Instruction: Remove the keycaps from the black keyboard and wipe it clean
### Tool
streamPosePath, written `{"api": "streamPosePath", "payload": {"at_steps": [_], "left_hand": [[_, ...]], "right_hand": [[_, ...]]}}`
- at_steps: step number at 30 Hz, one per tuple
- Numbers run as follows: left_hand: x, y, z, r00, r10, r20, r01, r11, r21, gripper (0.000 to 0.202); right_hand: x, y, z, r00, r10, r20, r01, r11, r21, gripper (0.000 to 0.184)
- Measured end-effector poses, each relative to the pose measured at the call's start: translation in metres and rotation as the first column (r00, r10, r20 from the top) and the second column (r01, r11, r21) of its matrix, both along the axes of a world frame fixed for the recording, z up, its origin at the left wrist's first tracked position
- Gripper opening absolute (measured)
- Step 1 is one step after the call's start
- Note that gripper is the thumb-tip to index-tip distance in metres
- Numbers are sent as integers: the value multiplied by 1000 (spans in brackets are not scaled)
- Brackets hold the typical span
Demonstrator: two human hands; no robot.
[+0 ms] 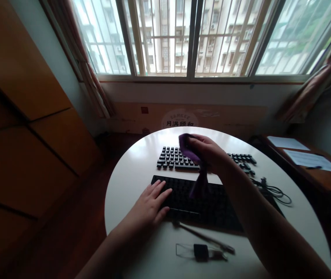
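My left hand point(154, 201) lies with its fingers spread on the left end of a black keyboard base point(180, 193), whose keycaps appear to be off. Above the base, my right hand point(209, 151) grips a purple cloth point(189, 150), and a loose end of it dangles down over the middle of the board. Behind the base, several black keycaps point(167, 158) stand in rows; my right hand and forearm hide part of them. More keycaps point(242, 158) sit to the right of my wrist.
A thin brush-like tool point(203, 236) and a wire keycap puller point(200, 252) lie at the front of the round white table point(124, 182). A coiled black cable point(276, 193) rests at the right. Beyond is a wooden side table point(322, 176) with papers point(313, 159) and a pen.
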State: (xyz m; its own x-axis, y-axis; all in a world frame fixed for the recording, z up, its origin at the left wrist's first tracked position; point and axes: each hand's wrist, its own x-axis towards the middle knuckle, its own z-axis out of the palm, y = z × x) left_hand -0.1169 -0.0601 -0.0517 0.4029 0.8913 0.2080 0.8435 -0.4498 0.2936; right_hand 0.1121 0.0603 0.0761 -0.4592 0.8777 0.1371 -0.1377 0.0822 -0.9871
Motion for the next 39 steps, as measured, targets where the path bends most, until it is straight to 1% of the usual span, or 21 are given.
{"api": "streamPosePath", "payload": {"at_steps": [1,2,3,4,5,7,9,11,14,17,21,24,28,32,36,39], "left_hand": [[1,0,-3,1000,15,-12,-15,1000,3,50],[2,-2,-5,999,32,-19,-32,999,12,50],[3,-4,-6,999,46,-25,-45,999,25,50],[4,-6,-6,998,58,-28,-57,998,37,50],[6,-9,-6,998,63,-29,-61,997,47,51],[9,-14,-7,997,70,-22,-68,996,64,51],[10,-18,-8,997,76,-13,-75,994,74,50],[11,-21,-10,996,84,-7,-83,993,82,51],[10,-22,-13,997,77,-10,-76,994,76,54],[9,-21,-15,999,32,-32,-30,998,53,57],[8,-20,-18,1000,13,-25,-12,998,55,56],[8,-18,-21,999,23,-23,-21,998,55,58],[8,-18,-22,999,32,-24,-30,997,71,58],[8,-17,-19,999,42,-15,-41,997,59,58],[7,-16,-16,999,31,23,-32,998,61,55],[7,-14,-16,999,25,23,-26,997,71,55]], "right_hand": [[-1,2,-5,992,82,98,-83,997,7,28],[-3,3,-11,965,154,210,-161,987,13,26],[-4,4,-16,923,210,323,-230,973,25,23],[-6,4,-20,872,243,425,-289,956,47,21],[-8,4,-23,825,245,508,-331,940,84,19],[-13,1,-28,757,190,626,-374,911,176,18],[-20,-2,-31,695,85,714,-378,888,263,20],[-31,-3,-36,620,-3,784,-385,871,307,23],[-52,1,-47,538,-75,840,-400,854,332,24],[-77,9,-57,464,-116,878,-425,841,335,25],[-105,18,-61,363,-118,924,-495,816,299,28],[-119,22,-61,287,-99,953,-541,804,247,30],[-126,27,-58,192,-58,980,-583,797,161,34],[-127,30,-48,107,-27,994,-623,777,88,34],[-124,33,-39,15,-15,1000,-668,744,21,35],[-119,35,-37,-28,-24,999,-700,714,-2,36]]}}
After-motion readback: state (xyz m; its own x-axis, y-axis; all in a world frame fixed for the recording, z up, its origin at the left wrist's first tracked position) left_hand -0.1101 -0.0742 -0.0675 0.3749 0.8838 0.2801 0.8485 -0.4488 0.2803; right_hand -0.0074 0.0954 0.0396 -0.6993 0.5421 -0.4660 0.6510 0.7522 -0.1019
